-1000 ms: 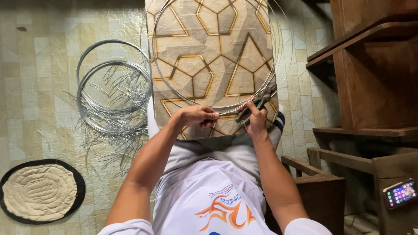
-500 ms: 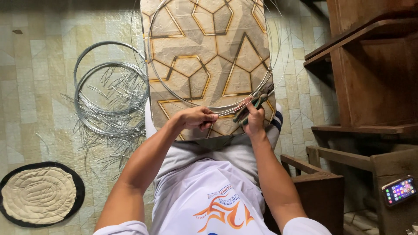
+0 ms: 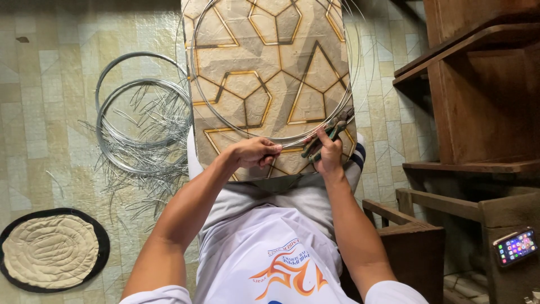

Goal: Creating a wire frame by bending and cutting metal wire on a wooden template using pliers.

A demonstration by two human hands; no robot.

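A patterned board (image 3: pixel 270 67) with gold-lined hexagons and triangles rests on my lap and reaches away from me. A large wire ring (image 3: pixel 194 67) lies on it. My left hand (image 3: pixel 254 152) pinches the ring's near edge. My right hand (image 3: pixel 326 151) grips green-handled pliers (image 3: pixel 332 132), whose jaws meet the ring at its lower right.
Coils of grey wire (image 3: pixel 135 121) with many loose cut strands lie on the tiled floor at the left. A round beige mat with a black rim (image 3: pixel 49 250) sits lower left. Wooden shelves (image 3: pixel 478 84) stand at the right, and a lit phone (image 3: pixel 514 246) rests on a wooden ledge.
Both hands have stayed at the ring's near edge. The view has shifted slightly; the pliers remain on the wire.
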